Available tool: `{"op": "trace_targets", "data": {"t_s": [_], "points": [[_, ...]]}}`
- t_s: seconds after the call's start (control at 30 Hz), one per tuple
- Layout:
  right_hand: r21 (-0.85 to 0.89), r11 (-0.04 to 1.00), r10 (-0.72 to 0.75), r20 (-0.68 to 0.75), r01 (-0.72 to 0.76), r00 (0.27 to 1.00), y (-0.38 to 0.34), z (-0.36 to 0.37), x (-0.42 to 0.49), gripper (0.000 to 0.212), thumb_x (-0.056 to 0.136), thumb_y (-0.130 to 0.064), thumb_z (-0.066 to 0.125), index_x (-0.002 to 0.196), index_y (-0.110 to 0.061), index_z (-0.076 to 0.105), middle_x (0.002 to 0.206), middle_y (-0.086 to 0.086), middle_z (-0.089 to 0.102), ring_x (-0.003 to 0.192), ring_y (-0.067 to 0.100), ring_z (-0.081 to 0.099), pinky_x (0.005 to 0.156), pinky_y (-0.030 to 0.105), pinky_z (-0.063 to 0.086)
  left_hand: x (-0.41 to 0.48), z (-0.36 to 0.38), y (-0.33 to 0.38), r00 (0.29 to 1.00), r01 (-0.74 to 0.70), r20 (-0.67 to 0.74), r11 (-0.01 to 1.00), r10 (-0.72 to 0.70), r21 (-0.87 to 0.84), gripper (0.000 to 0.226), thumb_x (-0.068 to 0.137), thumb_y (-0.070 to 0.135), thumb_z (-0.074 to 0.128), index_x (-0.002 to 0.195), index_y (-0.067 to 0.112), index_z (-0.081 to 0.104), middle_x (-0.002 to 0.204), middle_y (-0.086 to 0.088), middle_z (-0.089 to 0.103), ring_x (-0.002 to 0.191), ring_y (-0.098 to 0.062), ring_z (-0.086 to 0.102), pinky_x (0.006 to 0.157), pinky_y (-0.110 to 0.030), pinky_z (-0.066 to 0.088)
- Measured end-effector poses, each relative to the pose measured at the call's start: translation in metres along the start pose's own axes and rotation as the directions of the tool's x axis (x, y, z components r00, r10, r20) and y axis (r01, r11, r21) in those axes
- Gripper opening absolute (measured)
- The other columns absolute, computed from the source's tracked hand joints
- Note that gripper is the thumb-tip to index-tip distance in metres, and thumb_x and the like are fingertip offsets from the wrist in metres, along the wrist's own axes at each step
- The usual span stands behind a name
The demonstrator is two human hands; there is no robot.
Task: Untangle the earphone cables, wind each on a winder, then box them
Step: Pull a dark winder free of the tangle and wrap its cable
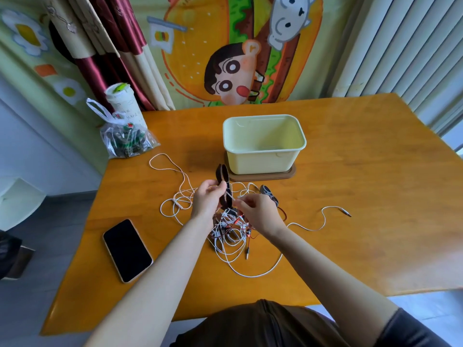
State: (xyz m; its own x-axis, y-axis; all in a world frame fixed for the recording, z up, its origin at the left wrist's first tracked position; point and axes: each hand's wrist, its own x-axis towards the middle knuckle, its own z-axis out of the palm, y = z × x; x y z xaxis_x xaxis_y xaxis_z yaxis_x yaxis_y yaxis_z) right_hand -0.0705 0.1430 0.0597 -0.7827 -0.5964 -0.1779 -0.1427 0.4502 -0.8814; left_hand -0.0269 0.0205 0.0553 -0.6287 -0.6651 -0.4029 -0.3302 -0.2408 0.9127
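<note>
Head cam: my left hand [206, 197] has its fingers curled round a dark winder [222, 179], held upright above the table [363, 171], while my right hand [259, 212] pinches a white strand [234, 196] just beside it; the tangle [230, 230] of white & red earphone cables lies under both hands, near the open box [263, 159]. Risk, as I judge it: the strand looks caught in the heap, so winding w/ any pull could cinch the knots or drag the lot up; a second winder [269, 194] lies close enough to snag.
</note>
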Motion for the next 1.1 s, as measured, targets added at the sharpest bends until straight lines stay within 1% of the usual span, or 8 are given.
{"op": "trace_targets", "data": {"t_s": [0.07, 0.13, 0.23, 0.33, 0.6, 0.83, 0.97, 1.1], "points": [[-0.081, 0.996, -0.050, -0.013, 0.049, 0.999, -0.004, -0.006, 0.002, 0.020, 0.094, -0.021, 0.054, 0.086, -0.008, 0.067, 0.059, -0.006, 0.056, 0.047, 0.004, 0.046, 0.043, 0.009, 0.035, -0.001, -0.002, -0.007, 0.965, -0.257, 0.044, 0.909, 0.257, 0.328, 0.006, 0.090, 0.022, 0.064, 0.091, 0.018, 0.060, 0.090, -0.003, 0.062, 0.089, -0.022, 0.059, 0.070, -0.025, 0.048], [-0.206, 0.972, -0.113, 0.015, 0.113, 0.994, -0.010, -0.016, 0.003, 0.023, 0.093, -0.025, 0.055, 0.085, -0.008, 0.069, 0.063, -0.005, 0.060, 0.051, 0.006, 0.050, 0.046, 0.010, 0.036, -0.001, -0.006, -0.008, 0.930, -0.364, 0.118, 0.824, 0.349, 0.434, 0.006, 0.088, 0.019, 0.066, 0.092, 0.017, 0.062, 0.088, -0.002, 0.063, 0.082, -0.020, 0.060, 0.064, -0.021, 0.047], [-0.489, 0.835, -0.227, 0.111, 0.252, 0.968, -0.013, -0.037, 0.005, 0.023, 0.091, -0.034, 0.057, 0.086, -0.015, 0.069, 0.075, -0.002, 0.066, 0.067, 0.017, 0.057, 0.055, 0.024, 0.040, -0.001, -0.013, -0.006, 0.933, -0.357, 0.215, 0.819, 0.289, 0.449, 0.014, 0.087, 0.015, 0.068, 0.100, 0.012, 0.066, 0.095, -0.002, 0.065, 0.080, -0.019, 0.061, 0.059, -0.014, 0.046], [-0.575, 0.747, -0.319, 0.131, 0.334, 0.939, -0.018, -0.057, 0.010, 0.021, 0.089, -0.038, 0.061, 0.086, -0.018, 0.068, 0.077, -0.008, 0.057, 0.068, 0.015, 0.052, 0.051, 0.020, 0.033, -0.006, -0.020, -0.006, 0.918, -0.333, 0.342, 0.860, 0.202, 0.387, 0.019, 0.087, 0.013, 0.067, 0.105, 0.012, 0.067, 0.102, -0.007, 0.067, 0.087, -0.019, 0.062, 0.062, -0.011, 0.047], [-0.245, 0.927, -0.297, -0.007, 0.286, 0.955, -0.013, -0.070, 0.025, 0.019, 0.082, -0.031, 0.068, 0.070, -0.016, 0.063, 0.066, -0.010, 0.054, 0.058, 0.001, 0.047, 0.054, 0.009, 0.036, -0.025, -0.017, 0.009, 0.814, -0.156, 0.572, 0.987, 0.101, 0.048, 0.015, 0.087, 0.008, 0.061, 0.098, 0.018, 0.064, 0.089, 0.002, 0.068, 0.083, -0.007, 0.064, 0.074, -0.014, 0.049], [0.258, 0.965, -0.045, 0.010, 0.041, 0.999, -0.001, -0.039, 0.007, 0.033, 0.093, -0.031, 0.055, 0.078, -0.003, 0.066, 0.057, -0.007, 0.052, 0.048, -0.001, 0.044, 0.048, 0.015, 0.039, -0.027, -0.006, 0.019, 0.880, 0.115, 0.464, 0.903, 0.101, -0.414, 0.014, 0.090, 0.006, 0.051, 0.096, 0.014, 0.061, 0.090, -0.005, 0.070, 0.080, -0.016, 0.066, 0.073, -0.023, 0.054], [0.339, 0.939, 0.044, 0.048, -0.057, 0.998, -0.001, -0.025, 0.000, 0.035, 0.096, -0.030, 0.051, 0.066, -0.013, 0.056, 0.045, -0.015, 0.047, 0.042, -0.001, 0.040, 0.045, 0.013, 0.037, -0.026, -0.001, 0.017, 0.887, 0.168, 0.453, 0.846, 0.094, -0.506, 0.018, 0.080, 0.019, 0.057, 0.097, 0.012, 0.060, 0.091, -0.007, 0.070, 0.086, -0.019, 0.067, 0.078, -0.025, 0.055], [0.285, 0.956, 0.052, 0.085, -0.074, 0.995, -0.001, -0.016, -0.006, 0.030, 0.098, -0.024, 0.048, 0.074, -0.013, 0.061, 0.060, -0.003, 0.053, 0.046, 0.002, 0.046, 0.047, 0.014, 0.041, -0.023, 0.000, 0.016, 0.924, 0.177, 0.378, 0.816, 0.054, -0.550, 0.015, 0.080, 0.021, 0.059, 0.093, 0.014, 0.058, 0.089, -0.008, 0.063, 0.085, -0.020, 0.061, 0.084, -0.029, 0.051]]}}
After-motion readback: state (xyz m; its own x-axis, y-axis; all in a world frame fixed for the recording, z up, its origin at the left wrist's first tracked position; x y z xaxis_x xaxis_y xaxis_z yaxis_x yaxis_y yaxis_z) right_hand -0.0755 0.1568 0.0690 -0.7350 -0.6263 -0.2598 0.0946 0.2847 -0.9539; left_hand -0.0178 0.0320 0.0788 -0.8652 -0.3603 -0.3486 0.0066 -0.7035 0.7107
